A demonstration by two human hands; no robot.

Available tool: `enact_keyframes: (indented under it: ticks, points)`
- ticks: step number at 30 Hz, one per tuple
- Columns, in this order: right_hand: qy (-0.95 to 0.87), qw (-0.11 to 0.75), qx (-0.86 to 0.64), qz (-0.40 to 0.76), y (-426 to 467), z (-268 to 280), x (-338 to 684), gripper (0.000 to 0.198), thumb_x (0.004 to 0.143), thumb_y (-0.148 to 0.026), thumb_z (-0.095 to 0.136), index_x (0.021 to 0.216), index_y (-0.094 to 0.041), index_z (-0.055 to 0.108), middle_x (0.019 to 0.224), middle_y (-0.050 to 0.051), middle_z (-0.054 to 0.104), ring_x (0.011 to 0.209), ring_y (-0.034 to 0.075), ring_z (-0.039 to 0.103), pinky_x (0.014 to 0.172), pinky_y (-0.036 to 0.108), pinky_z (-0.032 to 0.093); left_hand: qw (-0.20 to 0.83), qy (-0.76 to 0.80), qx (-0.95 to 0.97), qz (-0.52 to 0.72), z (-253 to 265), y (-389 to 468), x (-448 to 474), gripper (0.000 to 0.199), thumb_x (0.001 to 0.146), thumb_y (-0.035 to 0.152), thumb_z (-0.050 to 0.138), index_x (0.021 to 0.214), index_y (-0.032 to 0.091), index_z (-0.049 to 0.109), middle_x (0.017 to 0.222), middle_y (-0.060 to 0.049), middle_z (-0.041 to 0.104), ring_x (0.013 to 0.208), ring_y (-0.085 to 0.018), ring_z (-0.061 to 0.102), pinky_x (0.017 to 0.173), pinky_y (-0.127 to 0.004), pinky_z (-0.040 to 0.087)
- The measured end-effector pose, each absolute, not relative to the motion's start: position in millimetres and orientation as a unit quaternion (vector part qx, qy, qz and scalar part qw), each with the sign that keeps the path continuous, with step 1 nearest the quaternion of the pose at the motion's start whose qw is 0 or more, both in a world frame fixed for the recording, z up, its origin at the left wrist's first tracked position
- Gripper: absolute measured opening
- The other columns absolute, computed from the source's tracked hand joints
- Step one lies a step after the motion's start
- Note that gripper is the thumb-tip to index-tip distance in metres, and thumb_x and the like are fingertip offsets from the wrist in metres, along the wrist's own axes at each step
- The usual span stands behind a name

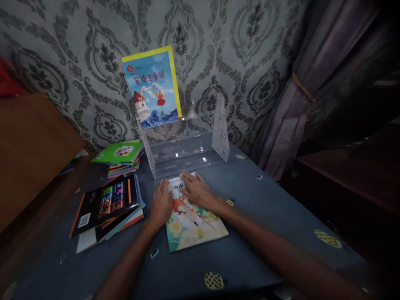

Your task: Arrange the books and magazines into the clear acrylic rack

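Observation:
A picture book (195,225) with a pale cover and an orange figure lies flat on the cloth-covered table. My left hand (161,203) rests along its upper left edge, fingers stretched out. Across the top of the cover lies my right hand (197,191), flat with the fingers extended, hiding part of the title. Just beyond the book stands a clear acrylic display rack (221,131). On its upper left tier a blue book with a yellow border (153,89) leans upright, showing a tower and waves.
Left of my hands is a loose pile of books topped by a black one (109,204). Behind it sits a stack with a green book (118,153) on top. A brown box (34,146) is at far left. Patterned wallpaper backs the table; a tied curtain (290,125) hangs right.

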State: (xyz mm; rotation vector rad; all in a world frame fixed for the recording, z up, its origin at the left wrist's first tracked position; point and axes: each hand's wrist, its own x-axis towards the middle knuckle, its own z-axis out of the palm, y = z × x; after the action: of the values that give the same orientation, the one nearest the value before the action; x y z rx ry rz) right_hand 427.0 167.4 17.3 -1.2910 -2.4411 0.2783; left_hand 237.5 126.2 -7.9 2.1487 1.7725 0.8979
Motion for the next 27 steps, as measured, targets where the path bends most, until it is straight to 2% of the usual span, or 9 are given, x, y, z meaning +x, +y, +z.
enact_keyframes:
  ticks: [4,14,19,23,27]
  points:
    - [-0.838,0.17,-0.509,0.105,171.7,20.4,443.9,0.049,0.101,-0.033,0.042,0.144,-0.01,0.049,0.152,0.019,0.048,0.145,0.027,0.039,0.118,0.052,0.027,0.084,0.612,0.735,0.28,-7.8,125.4,238.7,0.047,0.096,0.022,0.033,0.141,0.01,0.041,0.147,-0.021,0.051,0.144,-0.028,0.041,0.118,-0.052,0.033]
    - [-0.83,0.242,-0.484,0.133,185.3,7.2,455.6,0.043,0.098,-0.02,0.04,0.136,-0.015,0.059,0.142,0.014,0.06,0.136,0.024,0.05,0.116,0.046,0.034,0.04,0.623,0.748,0.226,1.8,119.5,245.4,0.044,0.098,0.024,0.034,0.139,0.009,0.046,0.15,-0.02,0.049,0.146,-0.028,0.038,0.117,-0.05,0.035]
    - [-0.832,0.271,-0.466,0.133,188.8,1.4,460.4,0.042,0.096,-0.018,0.04,0.133,-0.017,0.061,0.14,0.013,0.061,0.133,0.025,0.052,0.114,0.049,0.037,-0.011,0.622,0.771,0.141,19.8,114.6,255.0,0.047,0.098,0.035,0.045,0.139,0.012,0.05,0.155,-0.022,0.042,0.148,-0.034,0.034,0.117,-0.059,0.03]
    - [-0.836,0.292,-0.45,0.117,189.7,-4.8,462.3,0.041,0.095,-0.018,0.041,0.131,-0.019,0.063,0.139,0.012,0.062,0.132,0.025,0.053,0.112,0.049,0.039,-0.021,0.569,0.813,0.117,24.1,104.2,270.4,0.051,0.099,0.038,0.045,0.143,0.013,0.05,0.154,-0.021,0.043,0.148,-0.034,0.034,0.119,-0.06,0.027]
    - [-0.837,0.309,-0.437,0.112,192.4,-10.1,464.6,0.043,0.095,-0.018,0.04,0.131,-0.02,0.063,0.137,0.011,0.064,0.131,0.025,0.055,0.111,0.05,0.041,-0.012,0.464,0.873,0.147,-9.8,86.0,299.3,0.058,0.097,0.049,0.047,0.148,0.022,0.045,0.156,-0.015,0.043,0.146,-0.033,0.037,0.116,-0.059,0.035]
